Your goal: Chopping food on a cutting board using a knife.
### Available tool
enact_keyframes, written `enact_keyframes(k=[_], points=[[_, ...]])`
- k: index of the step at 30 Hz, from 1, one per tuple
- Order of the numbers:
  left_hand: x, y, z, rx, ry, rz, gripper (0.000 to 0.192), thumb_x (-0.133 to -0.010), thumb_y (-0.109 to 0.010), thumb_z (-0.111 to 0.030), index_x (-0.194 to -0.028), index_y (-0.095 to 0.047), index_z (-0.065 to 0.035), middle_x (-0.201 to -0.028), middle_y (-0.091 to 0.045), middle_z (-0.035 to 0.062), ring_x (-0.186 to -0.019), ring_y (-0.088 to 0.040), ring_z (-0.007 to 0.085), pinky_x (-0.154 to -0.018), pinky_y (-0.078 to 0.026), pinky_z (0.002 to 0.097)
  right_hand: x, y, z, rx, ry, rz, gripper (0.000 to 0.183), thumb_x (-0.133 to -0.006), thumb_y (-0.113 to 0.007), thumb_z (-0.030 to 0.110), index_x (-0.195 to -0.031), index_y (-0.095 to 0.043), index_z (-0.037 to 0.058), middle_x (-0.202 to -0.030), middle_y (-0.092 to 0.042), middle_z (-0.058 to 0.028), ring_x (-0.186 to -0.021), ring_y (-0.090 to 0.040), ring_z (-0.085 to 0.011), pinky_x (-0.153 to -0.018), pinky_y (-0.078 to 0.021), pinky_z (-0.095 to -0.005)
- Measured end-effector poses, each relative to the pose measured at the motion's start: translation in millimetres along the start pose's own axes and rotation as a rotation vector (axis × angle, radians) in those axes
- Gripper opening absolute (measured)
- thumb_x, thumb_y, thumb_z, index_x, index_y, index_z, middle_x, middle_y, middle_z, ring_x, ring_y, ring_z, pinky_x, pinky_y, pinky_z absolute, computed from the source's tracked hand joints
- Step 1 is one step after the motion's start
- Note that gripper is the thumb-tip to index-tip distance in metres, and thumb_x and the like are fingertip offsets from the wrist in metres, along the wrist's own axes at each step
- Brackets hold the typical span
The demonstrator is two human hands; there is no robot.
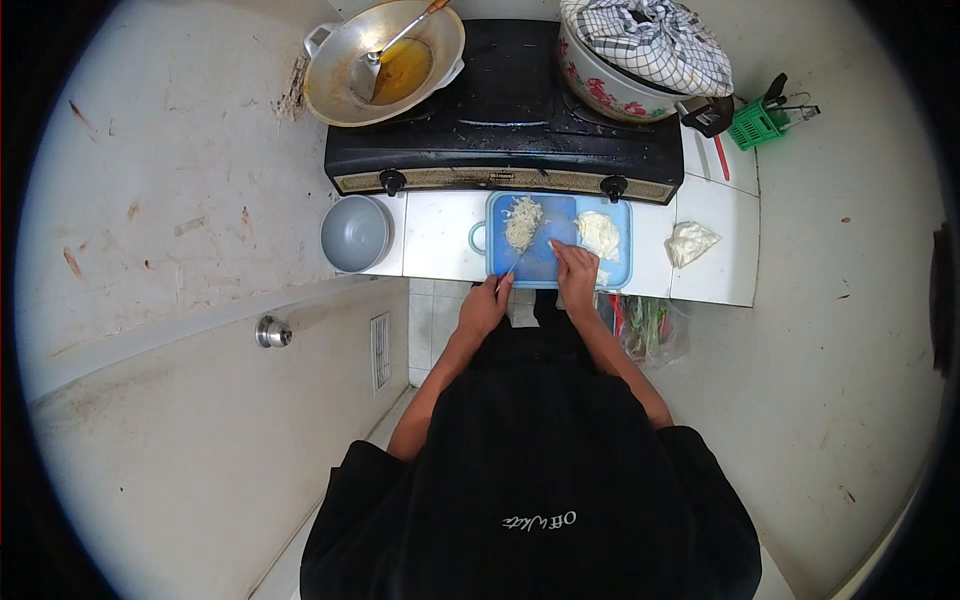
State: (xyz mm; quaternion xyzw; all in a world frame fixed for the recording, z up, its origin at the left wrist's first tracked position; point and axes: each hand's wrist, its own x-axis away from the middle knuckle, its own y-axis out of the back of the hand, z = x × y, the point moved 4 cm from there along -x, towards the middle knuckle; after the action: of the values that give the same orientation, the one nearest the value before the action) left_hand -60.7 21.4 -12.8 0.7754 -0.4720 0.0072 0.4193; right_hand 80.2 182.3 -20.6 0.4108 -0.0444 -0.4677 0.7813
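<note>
My left hand point(484, 304) grips a knife point(513, 265) at the near edge of a blue cutting board point(536, 262). The blade points up toward a heap of shredded pale vegetable, apparently cabbage point(523, 223). Over the middle of the board, the fingertips of my right hand point(576, 276) pinch a small whitish piece point(553, 244). Just above that hand, a larger chunk of pale leaves point(598, 234) lies on the board's right part. Some pale bits show beside my right fingers.
Behind the board stands a black gas stove point(502, 142) bearing a wok point(330, 90) with oil and a spatula point(367, 73), and a cloth-topped floral pot point(622, 97). A grey bowl point(354, 234) sits left; a crumpled whitish bundle point(691, 244) lies right. A green basket point(756, 126) and red-handled item point(721, 157) are farther right.
</note>
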Motion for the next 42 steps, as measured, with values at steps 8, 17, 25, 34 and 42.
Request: enact_keyframes(k=[8,17,25,34,42], points=[[-4.5,1.1,-12.2,0.033,-0.033,0.021,0.055,-0.107,-0.047,-0.050,-0.104,-0.067,0.0016,-0.083,-0.069,0.0313,-0.083,-0.068,0.0512,-0.073,-0.053,0.0588,0.4,2.4,-4.9,-0.049,-0.151,0.011,0.032,-0.083,-0.075,0.002,-0.115,-0.075,0.0084,-0.103,-0.069,-0.0073,-0.097,-0.065,-0.0251,-0.089,-0.0448,-0.0374],[-2.1,-1.5,-12.3,0.015,-0.011,0.026,0.056,-0.107,-0.046,-0.051,-0.103,-0.065,0.0014,-0.081,-0.069,0.0296,-0.084,-0.068,0.0505,-0.072,-0.051,0.0562,2.4,-0.7,2.6,0.079,0.115,0.047,0.037,-0.083,-0.067,-0.001,-0.119,-0.074,0.0054,-0.114,-0.069,-0.0072,-0.101,-0.064,-0.0263,-0.088,-0.0492,-0.0414],[0.8,-9.1,-9.8,0.038,0.003,0.005,0.053,-0.108,-0.046,-0.048,-0.103,-0.064,0.0018,-0.085,-0.069,0.0316,-0.086,-0.067,0.0522,-0.073,-0.051,0.0576,1.7,-11.0,9.3,0.109,0.221,0.161,0.044,-0.080,-0.068,0.000,-0.122,-0.073,0.0088,-0.117,-0.069,-0.0055,-0.104,-0.063,-0.0248,-0.089,-0.0476,-0.0391],[8.5,-23.9,-11.6,0.095,-0.029,0.013,0.050,-0.109,-0.047,-0.041,-0.104,-0.061,0.0067,-0.089,-0.068,0.0348,-0.088,-0.065,0.0550,-0.074,-0.051,0.0601,3.7,-9.8,13.3,0.232,0.227,0.148,0.046,-0.081,-0.068,0.001,-0.126,-0.072,0.0121,-0.116,-0.069,-0.0033,-0.104,-0.061,-0.0220,-0.088,-0.0438,-0.0389],[12.1,-18.8,-15.6,0.058,-0.007,0.010,0.051,-0.109,-0.046,-0.042,-0.102,-0.061,0.0067,-0.086,-0.066,0.0361,-0.084,-0.065,0.0553,-0.072,-0.051,0.0619,5.4,-9.0,13.6,0.269,0.242,0.187,0.045,-0.086,-0.064,0.007,-0.130,-0.070,0.0126,-0.119,-0.067,-0.0030,-0.108,-0.059,-0.0217,-0.091,-0.0430,-0.0407]])
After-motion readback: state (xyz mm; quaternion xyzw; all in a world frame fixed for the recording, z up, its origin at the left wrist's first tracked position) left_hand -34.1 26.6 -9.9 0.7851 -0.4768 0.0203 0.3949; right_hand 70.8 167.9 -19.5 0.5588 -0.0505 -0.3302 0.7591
